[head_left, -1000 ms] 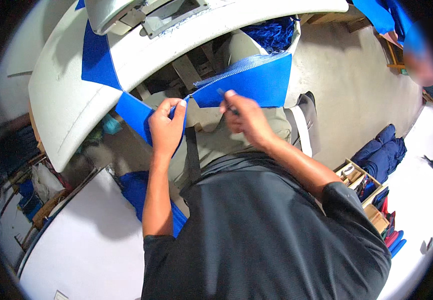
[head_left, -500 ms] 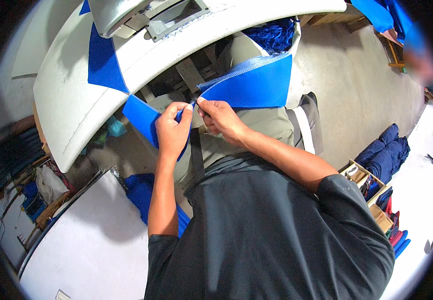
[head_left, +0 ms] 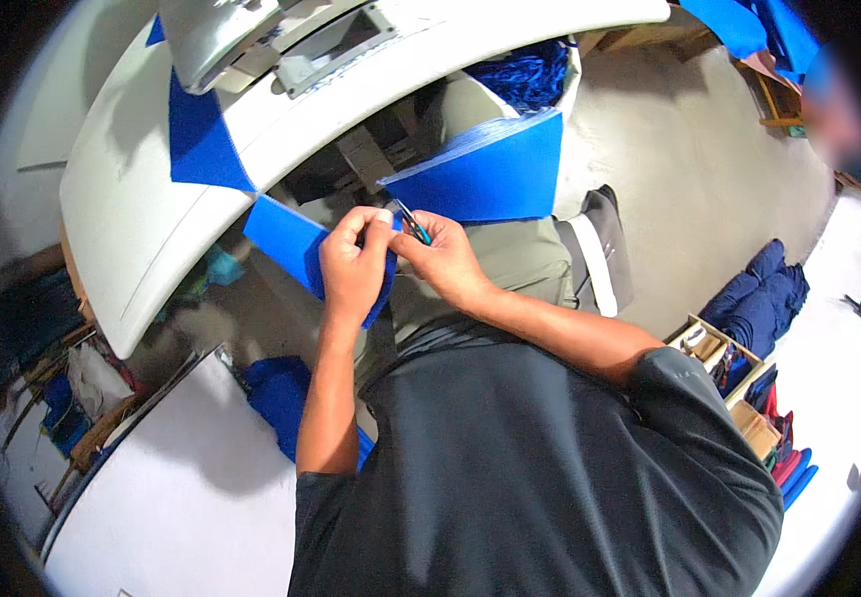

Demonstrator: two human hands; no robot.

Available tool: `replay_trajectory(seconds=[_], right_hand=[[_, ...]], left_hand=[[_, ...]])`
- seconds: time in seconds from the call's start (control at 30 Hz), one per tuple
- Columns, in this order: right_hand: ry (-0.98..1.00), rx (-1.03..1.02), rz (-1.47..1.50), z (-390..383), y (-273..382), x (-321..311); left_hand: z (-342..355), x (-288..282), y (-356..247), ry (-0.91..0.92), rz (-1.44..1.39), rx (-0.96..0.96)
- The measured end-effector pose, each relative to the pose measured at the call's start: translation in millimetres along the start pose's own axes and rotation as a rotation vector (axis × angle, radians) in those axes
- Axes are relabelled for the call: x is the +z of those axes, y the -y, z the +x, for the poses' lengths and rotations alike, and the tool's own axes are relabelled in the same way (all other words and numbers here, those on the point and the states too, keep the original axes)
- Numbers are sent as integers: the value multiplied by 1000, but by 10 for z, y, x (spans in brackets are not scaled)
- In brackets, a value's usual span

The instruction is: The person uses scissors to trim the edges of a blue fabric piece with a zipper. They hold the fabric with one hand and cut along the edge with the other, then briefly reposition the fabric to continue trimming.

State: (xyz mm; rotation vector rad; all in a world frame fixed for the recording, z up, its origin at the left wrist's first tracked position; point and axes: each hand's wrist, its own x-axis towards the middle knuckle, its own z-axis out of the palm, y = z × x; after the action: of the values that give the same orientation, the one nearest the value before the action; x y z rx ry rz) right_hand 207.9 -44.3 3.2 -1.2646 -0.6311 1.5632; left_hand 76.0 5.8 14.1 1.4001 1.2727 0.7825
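- Both hands have drawn together since a second ago, meeting at frame centre over the person's lap.
- Left hand [head_left: 354, 267] has its grip clamped on a blue fabric piece [head_left: 291, 242] hanging off the white table [head_left: 142, 229].
- Right hand [head_left: 442, 261] pinches small thread snips [head_left: 411, 222] at the cloth's edge.
- Trimming appears to be the step in hand; the next cut likely calls for taut cloth and a steady blade.
- A stack of blue pieces [head_left: 495, 174] sits just above.

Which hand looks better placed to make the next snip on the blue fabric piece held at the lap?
Probably the right hand: it already grips the small thread snips, their tip at the edge of the blue fabric piece. The left hand is busy pinching that piece, so it suits steadying.
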Motion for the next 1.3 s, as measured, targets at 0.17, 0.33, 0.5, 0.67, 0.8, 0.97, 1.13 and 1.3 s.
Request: replay_trajectory(seconds=[0.17, 0.33, 0.5, 0.67, 0.8, 0.97, 1.13, 1.3], right_hand=[[-235, -214, -217, -41, 366, -535], [-497, -158, -3, 122, 876, -1447], [-566, -207, -56, 363, 706, -1826], [-606, -172, -310, 464, 481, -1969], [-641, -203, -445, 503, 367, -1979], [-673, -280, -356, 453, 407, -1887], [-610, -381, -138, 256, 607, -1787], [-515, -430, -22, -41, 876, -1669]], left_hand=[[-32, -287, 324, 55, 172, -118], [-113, -614, 270, 182, 126, -47], [77, -495, 335, 3, 194, -14], [186, -398, 393, -59, 283, 30], [184, -373, 349, -58, 300, 48], [172, -379, 356, -97, 264, 46], [92, -381, 328, -72, 128, 78], [-23, -421, 198, -118, -5, 108]])
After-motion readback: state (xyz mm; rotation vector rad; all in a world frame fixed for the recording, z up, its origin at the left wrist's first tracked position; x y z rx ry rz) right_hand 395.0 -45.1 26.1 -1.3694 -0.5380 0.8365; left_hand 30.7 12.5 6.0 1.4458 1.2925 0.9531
